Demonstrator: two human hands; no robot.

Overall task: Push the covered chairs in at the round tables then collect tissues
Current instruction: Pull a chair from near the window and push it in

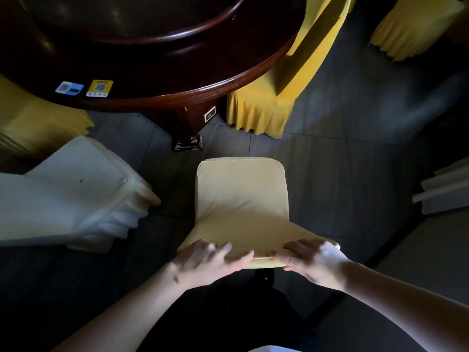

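A chair in a pale yellow cover (pixel 241 196) stands right in front of me, its seat pointing toward the dark round wooden table (pixel 177 95). A stretch of floor lies between seat and table. My left hand (pixel 210 262) grips the left part of the chair back's top edge, fingers curled over it. My right hand (pixel 312 260) grips the right part the same way. No tissues are visible.
A white covered chair (pixel 73 191) sits to the left. A yellow covered chair (pixel 279 92) is tucked at the table's right, another (pixel 33 128) at its left. More yellow drape (pixel 416 31) hangs at top right. Two stickers (pixel 99 88) lie on the tabletop. The table leg (pixel 187 133) stands ahead.
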